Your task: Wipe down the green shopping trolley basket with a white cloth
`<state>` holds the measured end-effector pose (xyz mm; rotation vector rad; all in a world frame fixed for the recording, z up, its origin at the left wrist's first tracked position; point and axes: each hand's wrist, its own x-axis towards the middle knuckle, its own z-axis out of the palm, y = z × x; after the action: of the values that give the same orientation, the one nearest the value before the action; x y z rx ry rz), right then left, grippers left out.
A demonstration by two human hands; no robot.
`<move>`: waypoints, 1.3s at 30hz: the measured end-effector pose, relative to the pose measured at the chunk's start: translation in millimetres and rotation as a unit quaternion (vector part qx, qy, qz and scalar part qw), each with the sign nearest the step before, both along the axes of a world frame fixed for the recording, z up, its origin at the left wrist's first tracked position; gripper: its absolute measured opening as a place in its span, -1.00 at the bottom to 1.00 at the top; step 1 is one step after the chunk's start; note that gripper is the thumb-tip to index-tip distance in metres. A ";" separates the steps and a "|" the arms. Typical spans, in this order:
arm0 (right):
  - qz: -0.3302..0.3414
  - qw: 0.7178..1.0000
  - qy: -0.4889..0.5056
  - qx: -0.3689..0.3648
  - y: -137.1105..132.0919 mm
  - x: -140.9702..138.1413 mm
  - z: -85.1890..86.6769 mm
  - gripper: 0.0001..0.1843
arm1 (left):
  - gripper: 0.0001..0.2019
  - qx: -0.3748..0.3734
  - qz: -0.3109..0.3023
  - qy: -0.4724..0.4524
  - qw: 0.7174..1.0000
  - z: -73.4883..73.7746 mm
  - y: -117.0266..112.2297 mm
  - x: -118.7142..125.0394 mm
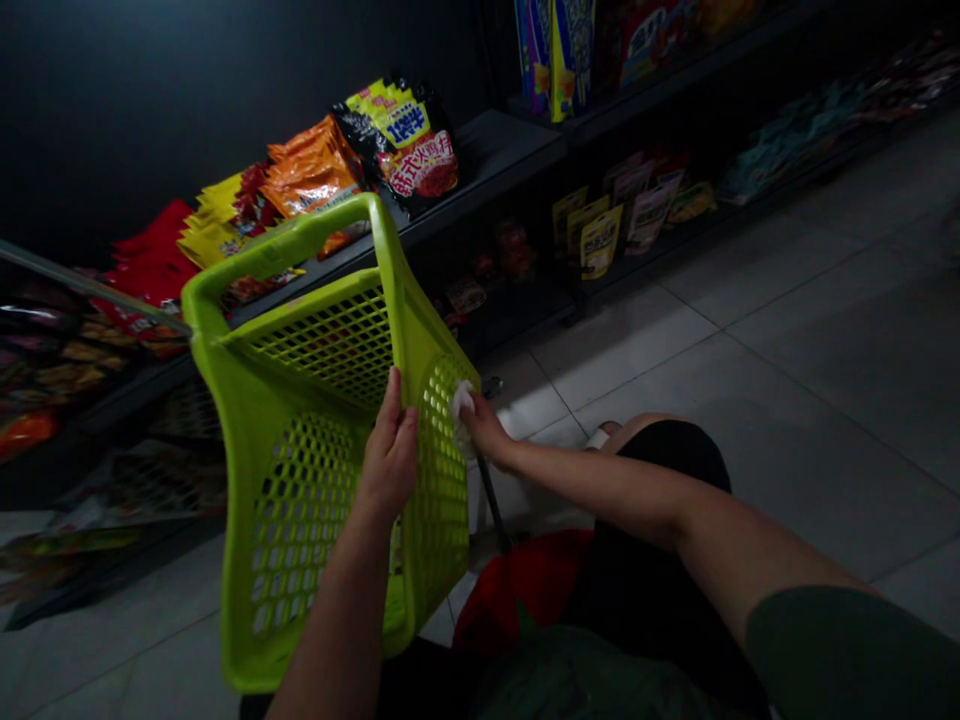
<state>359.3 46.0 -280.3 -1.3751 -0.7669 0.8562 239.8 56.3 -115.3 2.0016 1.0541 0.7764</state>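
A lime-green plastic shopping basket (pixel 397 290) with lattice walls stands tilted in front of me, its open side towards me. My left hand (pixel 390 445) is closed on the edge of its right wall, thumb and a finger showing. On the outside of that same wall, my right hand (pixel 487 430) presses a crumpled white tissue (pixel 463 400) against the lattice. The tissue is bunched in the fingertips, partly hidden by them. A metal rod (pixel 90 287) reaches the basket's upper left corner.
Dark shelves (pixel 502 150) with snack bags run behind the basket: orange packs (pixel 311 165), a black noodle-style pack (pixel 416 150) and yellow pouches (pixel 600 240) lower down. Pale floor tiles (pixel 795 370) extend to the right. My knee (pixel 675 450) and something red (pixel 525 585) are close below.
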 end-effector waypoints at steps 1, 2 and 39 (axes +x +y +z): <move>0.015 1.000 -0.002 0.002 -17.9 -14.2 -3.2 -0.61 | -0.40 0.000 0.002 -0.004 1.000 -0.2 0.1 0.5; 0.028 1.000 -0.009 0.005 -39.8 -29.1 -6.4 -0.59 | -0.41 0.000 0.005 -0.006 1.000 -0.5 0.0 0.7; 0.288 0.941 -0.098 0.145 -164.8 -69.8 -1.6 -0.68 | -0.39 0.024 0.009 0.001 1.000 -3.8 6.4 5.5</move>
<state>289.5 -118.8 -281.9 -0.9849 -1.4356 1.0101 245.3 62.7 -119.1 2.0359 1.0646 0.8167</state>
